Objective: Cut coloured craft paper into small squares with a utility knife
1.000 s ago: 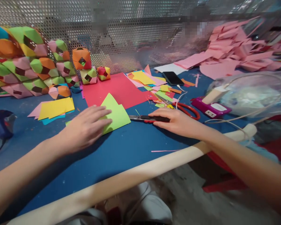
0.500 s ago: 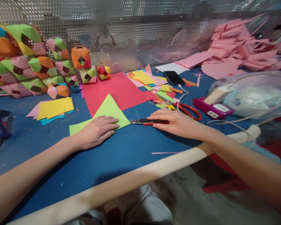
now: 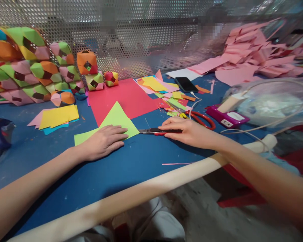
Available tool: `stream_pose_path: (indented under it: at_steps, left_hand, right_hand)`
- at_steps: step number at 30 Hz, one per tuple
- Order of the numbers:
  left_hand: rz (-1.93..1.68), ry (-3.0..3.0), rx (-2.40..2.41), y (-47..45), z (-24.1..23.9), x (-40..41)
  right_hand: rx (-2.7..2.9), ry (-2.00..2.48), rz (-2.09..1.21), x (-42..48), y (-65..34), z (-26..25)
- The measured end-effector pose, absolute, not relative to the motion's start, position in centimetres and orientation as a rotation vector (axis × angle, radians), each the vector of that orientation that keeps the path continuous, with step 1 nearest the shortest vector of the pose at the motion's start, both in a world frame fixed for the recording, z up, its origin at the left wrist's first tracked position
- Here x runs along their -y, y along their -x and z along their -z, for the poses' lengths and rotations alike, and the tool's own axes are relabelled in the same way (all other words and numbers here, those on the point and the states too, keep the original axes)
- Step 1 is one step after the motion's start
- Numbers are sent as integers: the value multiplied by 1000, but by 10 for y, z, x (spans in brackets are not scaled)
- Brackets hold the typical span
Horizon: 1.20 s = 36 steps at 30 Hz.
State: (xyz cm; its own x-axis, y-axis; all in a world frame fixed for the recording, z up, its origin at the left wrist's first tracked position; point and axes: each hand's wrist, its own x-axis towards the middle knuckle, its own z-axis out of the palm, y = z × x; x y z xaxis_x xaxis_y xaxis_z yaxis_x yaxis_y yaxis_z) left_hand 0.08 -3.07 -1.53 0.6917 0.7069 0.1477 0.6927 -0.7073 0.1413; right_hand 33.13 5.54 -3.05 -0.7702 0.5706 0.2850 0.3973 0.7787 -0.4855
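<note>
A folded sheet of lime green paper (image 3: 116,116) lies on the blue table, with a triangular part pointing away from me. My left hand (image 3: 104,142) rests flat on it, fingers stretched to the right. From the right, my right hand (image 3: 185,130) is closed around a utility knife (image 3: 155,131) with a black and red handle. The knife's blade reaches the right corner of the green paper; whether it is inside the fold I cannot tell. Under the green paper's far part lies a large red sheet (image 3: 123,95).
Scissors (image 3: 200,120) with red handles lie beyond my right hand, by paper scraps and a phone (image 3: 186,84). A purple power strip (image 3: 227,116) and cables sit right. Folded paper balls (image 3: 41,74) stack at left, near yellow paper (image 3: 58,116). Pink strips (image 3: 255,50) pile far right.
Both hands, the green paper and the knife hold nearly the same places. The view has shifted very slightly, moving the right-side things a little to the left.
</note>
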Motion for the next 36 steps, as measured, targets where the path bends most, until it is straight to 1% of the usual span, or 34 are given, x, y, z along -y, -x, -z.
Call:
stream_pose_path:
  at_steps: [19, 36]
  left_hand:
    - [-292, -2828, -1171, -1, 15, 31]
    - [-335, -2835, -1135, 0, 17, 30]
  right_hand:
    - [2535, 799, -601, -41, -326, 29]
    - [2548, 797, -570, -30, -322, 29]
